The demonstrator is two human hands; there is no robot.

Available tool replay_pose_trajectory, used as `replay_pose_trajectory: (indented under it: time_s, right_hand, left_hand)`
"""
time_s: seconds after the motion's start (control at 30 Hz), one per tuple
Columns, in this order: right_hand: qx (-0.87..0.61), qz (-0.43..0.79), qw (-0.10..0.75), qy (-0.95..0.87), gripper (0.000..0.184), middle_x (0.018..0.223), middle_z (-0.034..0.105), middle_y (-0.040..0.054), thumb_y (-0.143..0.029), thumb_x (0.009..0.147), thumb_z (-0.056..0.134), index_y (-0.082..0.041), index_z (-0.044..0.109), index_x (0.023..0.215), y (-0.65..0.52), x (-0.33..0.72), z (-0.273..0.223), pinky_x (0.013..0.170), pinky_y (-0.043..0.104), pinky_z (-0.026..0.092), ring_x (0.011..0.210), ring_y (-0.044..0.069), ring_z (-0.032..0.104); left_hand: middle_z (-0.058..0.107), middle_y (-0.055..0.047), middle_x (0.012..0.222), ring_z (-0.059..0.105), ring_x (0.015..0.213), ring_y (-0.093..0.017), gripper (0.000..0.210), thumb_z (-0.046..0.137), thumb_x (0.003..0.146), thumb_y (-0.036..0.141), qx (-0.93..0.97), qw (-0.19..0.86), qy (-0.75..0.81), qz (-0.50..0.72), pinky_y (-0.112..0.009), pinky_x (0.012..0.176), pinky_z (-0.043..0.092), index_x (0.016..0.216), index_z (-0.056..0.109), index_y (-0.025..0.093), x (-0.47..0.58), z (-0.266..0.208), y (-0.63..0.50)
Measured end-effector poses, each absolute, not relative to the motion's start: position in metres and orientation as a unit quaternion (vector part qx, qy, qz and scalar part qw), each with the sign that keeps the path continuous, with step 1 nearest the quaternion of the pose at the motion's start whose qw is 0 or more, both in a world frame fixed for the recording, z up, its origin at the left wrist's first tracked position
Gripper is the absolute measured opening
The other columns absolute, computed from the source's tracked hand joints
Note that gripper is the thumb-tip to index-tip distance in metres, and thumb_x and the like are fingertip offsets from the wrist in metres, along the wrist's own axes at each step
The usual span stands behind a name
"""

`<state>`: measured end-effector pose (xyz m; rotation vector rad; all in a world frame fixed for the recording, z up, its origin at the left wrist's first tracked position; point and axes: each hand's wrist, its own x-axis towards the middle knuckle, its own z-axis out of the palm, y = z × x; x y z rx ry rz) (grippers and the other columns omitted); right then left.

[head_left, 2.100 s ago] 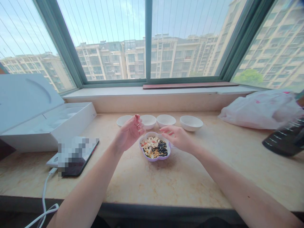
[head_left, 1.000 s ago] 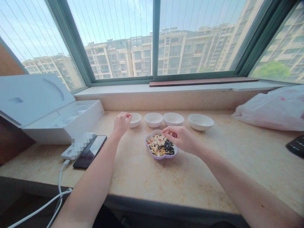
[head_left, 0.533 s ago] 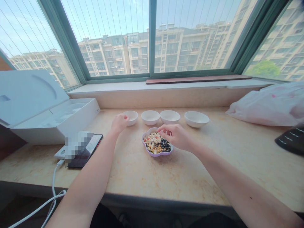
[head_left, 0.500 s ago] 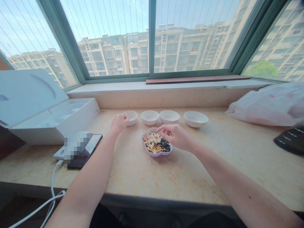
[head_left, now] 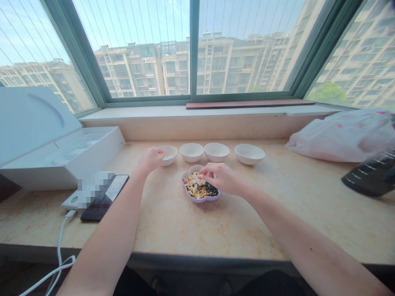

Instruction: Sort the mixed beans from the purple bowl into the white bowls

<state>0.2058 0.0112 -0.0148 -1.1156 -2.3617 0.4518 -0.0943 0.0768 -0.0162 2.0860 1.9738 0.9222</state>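
Observation:
My left hand (head_left: 149,160) is closed at the left rim of the leftmost small white bowl (head_left: 170,156), thumb and fingers pinched on its edge. Over a purple lobed dish (head_left: 202,200) hovers my right hand (head_left: 219,176), palm down, its fingertips drawn together at the contents. Whatever lies between those fingertips is too small to make out. The dish holds a mix of pale flat pieces (head_left: 193,181), black beans (head_left: 211,190) and yellow kernels (head_left: 202,192). Part of its right side is hidden by my right hand.
Three more white bowls (head_left: 191,153) stand in a row behind the dish. At left are an open white box (head_left: 95,154), a phone (head_left: 106,199) and a white cable (head_left: 60,238). A plastic bag (head_left: 336,135) and a dark object with white marks (head_left: 367,174) lie at right.
The whole view has shifted slightly, so things sit a little further left. My right fingertips are lower and closer together over the dish. My left hand stays at the same bowl.

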Motion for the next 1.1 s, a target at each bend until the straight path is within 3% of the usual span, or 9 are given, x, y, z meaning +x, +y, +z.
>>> replay_pose_trajectory:
  time_s: [0.1, 0.23, 0.4, 0.63, 0.77, 0.87, 0.97, 1.1]
  right_hand:
    - [-0.404, 0.153, 0.206, -0.878, 0.022, 0.103, 0.074, 0.0059, -0.028, 0.094, 0.057, -0.023, 0.077, 0.104, 0.009, 0.202, -0.014, 0.076, 0.033, 0.048, 0.087, 0.020, 0.067]
    - [-0.391, 0.130, 0.159, -0.897, 0.025, 0.109, 0.072, 0.0060, -0.025, 0.096, 0.053, -0.025, 0.077, 0.105, 0.010, 0.195, -0.014, 0.080, 0.034, 0.048, 0.095, 0.023, 0.067]
    - [-0.378, 0.120, 0.133, -0.908, 0.025, 0.101, 0.072, 0.0063, -0.021, 0.095, 0.052, -0.024, 0.077, 0.096, 0.016, 0.191, -0.020, 0.077, 0.035, 0.048, 0.091, 0.023, 0.067]
    - [-0.375, 0.142, 0.194, -0.895, 0.022, 0.098, 0.075, 0.0059, -0.017, 0.091, 0.059, -0.023, 0.079, 0.092, 0.016, 0.196, -0.025, 0.080, 0.036, 0.050, 0.091, 0.023, 0.067]
    - [-0.402, 0.247, 0.289, -0.833, 0.020, 0.099, 0.077, 0.0066, -0.018, 0.089, 0.061, -0.022, 0.080, 0.094, 0.014, 0.203, -0.021, 0.082, 0.035, 0.051, 0.089, 0.021, 0.068]
    - [-0.405, 0.422, 0.363, -0.725, 0.019, 0.097, 0.077, 0.0065, -0.026, 0.086, 0.068, -0.021, 0.079, 0.100, 0.013, 0.209, -0.012, 0.074, 0.032, 0.052, 0.081, 0.018, 0.066]
    - [-0.356, 0.590, 0.430, -0.584, 0.025, 0.094, 0.074, 0.0045, -0.031, 0.079, 0.078, -0.021, 0.078, 0.103, 0.012, 0.214, 0.000, 0.064, 0.025, 0.050, 0.072, 0.012, 0.061]
    - [-0.283, 0.693, 0.491, -0.447, 0.025, 0.088, 0.070, 0.0017, -0.026, 0.077, 0.081, -0.021, 0.077, 0.101, 0.010, 0.219, 0.011, 0.058, 0.019, 0.049, 0.069, 0.008, 0.058]
  left_hand:
    - [0.072, -0.013, 0.110, 0.066, 0.098, -0.024, 0.031, 0.051, 0.085, 0.025, 0.678, 0.022, 0.654, 0.335, -0.032, 0.092, 0.047, 0.101, 0.077, 0.016, -0.095, -0.010, 0.072]
    - [0.075, -0.011, 0.105, 0.069, 0.094, -0.023, 0.030, 0.054, 0.085, 0.026, 0.629, 0.024, 0.686, 0.365, -0.032, 0.091, 0.049, 0.104, 0.075, 0.017, -0.094, 0.001, 0.060]
    - [0.077, -0.010, 0.100, 0.069, 0.094, -0.025, 0.027, 0.054, 0.085, 0.027, 0.614, 0.047, 0.697, 0.366, -0.033, 0.087, 0.049, 0.100, 0.076, 0.018, -0.087, 0.005, 0.052]
    - [0.077, -0.011, 0.100, 0.069, 0.093, -0.025, 0.028, 0.054, 0.087, 0.027, 0.626, 0.055, 0.691, 0.357, -0.034, 0.088, 0.049, 0.101, 0.076, 0.018, -0.077, -0.002, 0.052]
    - [0.077, -0.010, 0.100, 0.069, 0.090, -0.023, 0.024, 0.057, 0.085, 0.025, 0.641, 0.072, 0.652, 0.399, -0.033, 0.088, 0.048, 0.098, 0.076, 0.019, -0.067, -0.001, 0.048]
    - [0.076, -0.008, 0.095, 0.066, 0.087, -0.021, 0.022, 0.062, 0.082, 0.027, 0.633, 0.163, 0.593, 0.470, -0.032, 0.081, 0.048, 0.095, 0.076, 0.018, -0.053, 0.003, 0.040]
    - [0.073, -0.006, 0.089, 0.063, 0.079, -0.017, 0.023, 0.069, 0.076, 0.032, 0.571, 0.362, 0.500, 0.542, -0.027, 0.069, 0.045, 0.093, 0.075, 0.018, -0.035, 0.007, 0.030]
    - [0.068, -0.004, 0.083, 0.059, 0.069, -0.011, 0.024, 0.075, 0.069, 0.025, 0.472, 0.570, 0.355, 0.572, -0.023, 0.064, 0.044, 0.090, 0.074, 0.015, -0.014, 0.009, 0.015]
